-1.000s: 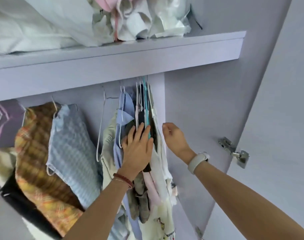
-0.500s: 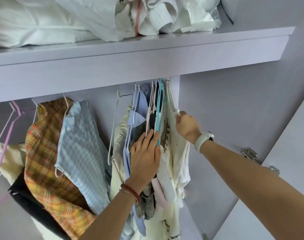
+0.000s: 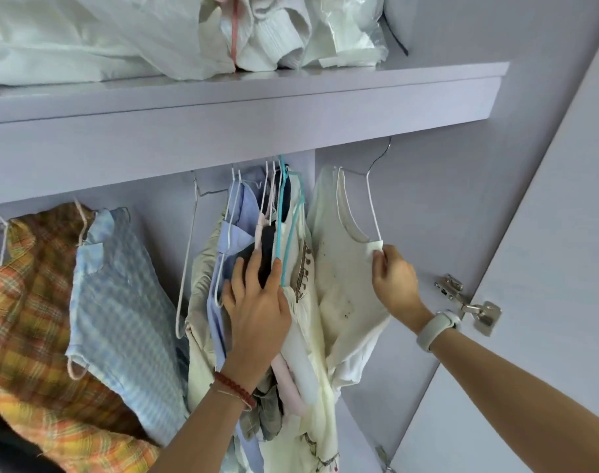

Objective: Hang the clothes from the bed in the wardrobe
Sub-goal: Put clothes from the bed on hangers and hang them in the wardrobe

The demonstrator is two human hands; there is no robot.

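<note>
A cream sleeveless top (image 3: 345, 278) hangs on a white wire hanger (image 3: 371, 203) at the right end of the wardrobe's hanging space. My right hand (image 3: 395, 281) pinches the top's shoulder and the hanger's corner. My left hand (image 3: 257, 305) presses with straight fingers against a tight bunch of hung clothes (image 3: 274, 254), holding them to the left. A gap shows between that bunch and the cream top. The rail itself is hidden behind the shelf front.
A lilac shelf (image 3: 291, 97) above carries piled white bedding and bags (image 3: 154, 35). At the left hang an orange plaid garment (image 3: 35, 302) and a light blue checked one (image 3: 120, 302). The open wardrobe door (image 3: 547, 302) with its metal hinge (image 3: 468, 302) stands at right.
My right hand has pulled the cream top and its hanger to the right, away from the bunch, opening a gap. My left hand stays pressed on the bunch. The view has shifted.
</note>
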